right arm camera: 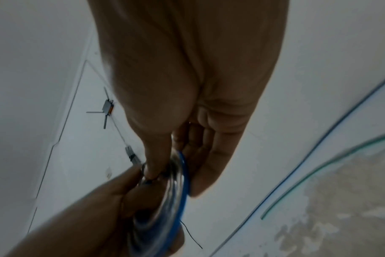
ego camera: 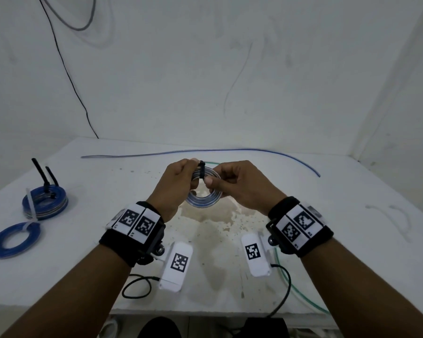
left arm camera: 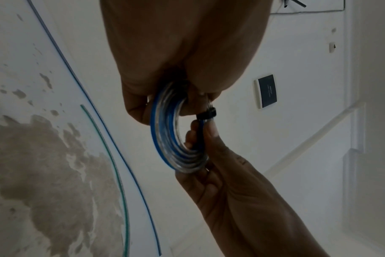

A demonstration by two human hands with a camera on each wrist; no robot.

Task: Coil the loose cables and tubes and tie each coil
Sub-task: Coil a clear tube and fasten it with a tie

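Observation:
A coil of clear tube with a blue stripe [ego camera: 202, 200] is held up over the middle of the table between both hands. My left hand [ego camera: 177, 178] grips the coil's left side, fingers curled round the turns. A black tie [ego camera: 201, 170] wraps the top of the coil. My right hand [ego camera: 232, 181] pinches that tie's strap between thumb and forefinger. In the left wrist view the coil [left arm camera: 165, 139] hangs below my palm, and the tie's head [left arm camera: 207, 114] sticks out beside the right hand's fingers [left arm camera: 209, 132]. The right wrist view shows the coil [right arm camera: 180, 191] edge-on.
A stack of tied blue coils [ego camera: 45, 203] and a single blue coil with a white tie [ego camera: 14, 239] lie at the table's left. A long loose blue tube [ego camera: 205, 150] runs along the back. A green tube [ego camera: 293, 289] trails off the front right. Pale strips [ego camera: 388, 215] lie at the right.

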